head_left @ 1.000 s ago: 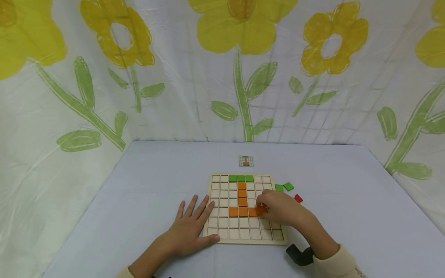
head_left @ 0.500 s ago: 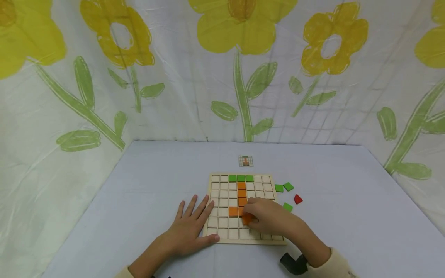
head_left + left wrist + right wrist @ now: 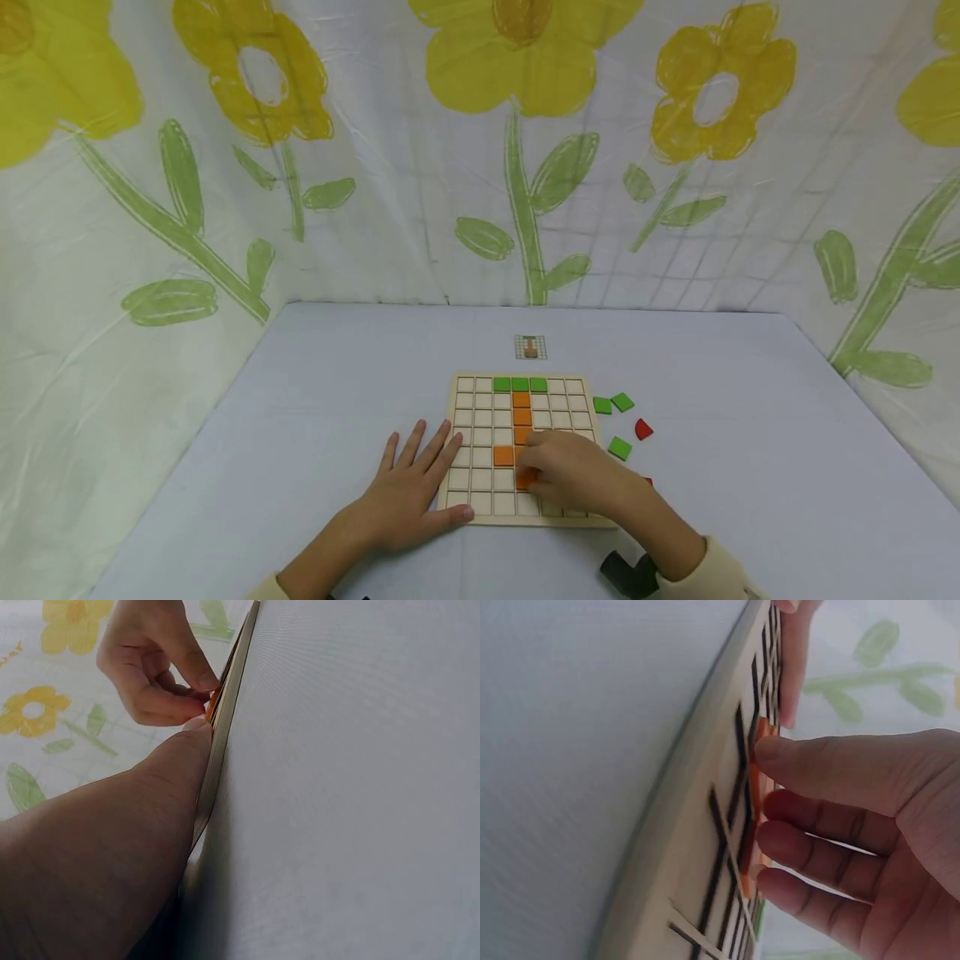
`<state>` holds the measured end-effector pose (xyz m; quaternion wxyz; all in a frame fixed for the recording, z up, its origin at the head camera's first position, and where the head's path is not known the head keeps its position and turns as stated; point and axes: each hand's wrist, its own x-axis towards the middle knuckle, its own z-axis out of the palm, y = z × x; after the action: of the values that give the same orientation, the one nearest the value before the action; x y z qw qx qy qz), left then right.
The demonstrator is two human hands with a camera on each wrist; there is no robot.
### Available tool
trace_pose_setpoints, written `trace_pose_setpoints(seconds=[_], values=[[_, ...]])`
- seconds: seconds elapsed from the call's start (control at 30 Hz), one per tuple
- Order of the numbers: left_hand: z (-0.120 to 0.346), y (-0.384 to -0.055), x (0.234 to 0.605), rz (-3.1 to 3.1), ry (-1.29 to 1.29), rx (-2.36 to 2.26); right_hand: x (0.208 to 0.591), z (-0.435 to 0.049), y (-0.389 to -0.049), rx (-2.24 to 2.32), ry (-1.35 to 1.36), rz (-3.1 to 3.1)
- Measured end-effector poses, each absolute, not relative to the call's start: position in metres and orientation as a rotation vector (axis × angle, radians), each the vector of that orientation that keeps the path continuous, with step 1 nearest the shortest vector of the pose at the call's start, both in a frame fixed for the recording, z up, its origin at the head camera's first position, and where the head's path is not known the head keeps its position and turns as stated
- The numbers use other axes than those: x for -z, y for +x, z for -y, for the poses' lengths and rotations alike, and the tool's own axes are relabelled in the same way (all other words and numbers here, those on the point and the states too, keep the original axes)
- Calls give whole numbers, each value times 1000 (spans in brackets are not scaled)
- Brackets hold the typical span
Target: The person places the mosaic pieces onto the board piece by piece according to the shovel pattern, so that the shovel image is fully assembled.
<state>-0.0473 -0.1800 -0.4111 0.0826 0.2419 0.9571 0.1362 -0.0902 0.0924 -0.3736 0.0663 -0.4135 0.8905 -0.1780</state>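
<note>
A wooden grid board [image 3: 482,503] lies on the table, with three green tiles [image 3: 521,384] in its far row. Below them runs a column of orange tiles [image 3: 522,417], and another orange tile [image 3: 503,456] sits left of its lower end. My right hand [image 3: 573,471] pinches an orange tile [image 3: 527,479] with its thumb and fingertips, at a cell near the board's lower middle; that hand hides the cells to the right. The thumb [image 3: 772,748] shows against orange in the right wrist view. My left hand [image 3: 405,498] lies with fingers spread at the board's left edge.
Loose green tiles [image 3: 619,448] and a red quarter-round piece [image 3: 642,429] lie right of the board. Another red piece [image 3: 648,481] peeks out behind the right forearm. Beyond the board lies a small pattern card [image 3: 530,347]. A flowered sheet [image 3: 375,208] hangs behind the table.
My right hand has moved left and toward me with the orange tile, which was tilted half a second ago and now lies flatter at a cell. My left hand stays put.
</note>
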Motion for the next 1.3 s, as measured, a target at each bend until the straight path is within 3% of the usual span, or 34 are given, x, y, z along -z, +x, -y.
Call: trace_pose_setpoints(seconds=[0.2,0.47,0.67,1.3], values=[[180,-48,412,-2852,711,-406,364,-109,-96,561,-1138,-2634],[180,-48,413,-2853,712,-402,347,-146,-102,454,-618,-2706],[180,-48,413,-2856,712,-399,346,-162,-108,290,-398,-2753],[181,-47,413,-2860,734,-416,361,-164,-117,413,-516,-2777]])
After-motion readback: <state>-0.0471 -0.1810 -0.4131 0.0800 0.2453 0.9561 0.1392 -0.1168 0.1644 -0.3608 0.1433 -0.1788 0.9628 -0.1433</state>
